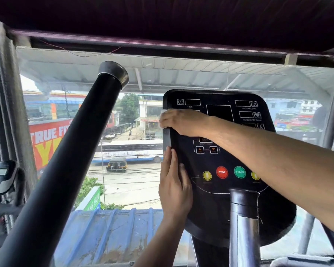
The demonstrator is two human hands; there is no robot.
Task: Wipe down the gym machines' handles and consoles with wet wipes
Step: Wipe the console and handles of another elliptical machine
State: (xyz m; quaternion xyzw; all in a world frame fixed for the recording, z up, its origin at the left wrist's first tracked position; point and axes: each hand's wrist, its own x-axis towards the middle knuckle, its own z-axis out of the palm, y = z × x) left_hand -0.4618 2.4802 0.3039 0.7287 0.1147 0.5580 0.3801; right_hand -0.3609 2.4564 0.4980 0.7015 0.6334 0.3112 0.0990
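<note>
Presently both hands work the left edge of the console [220,151]. Left hand [175,189] lies flat, fingers straight, against the lower left rim, probably bracing the panel so it does not swing under pressure. Right hand [181,123] reaches across, fingers curled over a wet wipe [163,112], only a white sliver showing, pressed at the upper left edge. Black handle [75,151] stands untouched alongside.

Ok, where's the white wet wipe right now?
Head view: the white wet wipe sits under the right hand at the black console's upper left edge, above the left hand.
</note>
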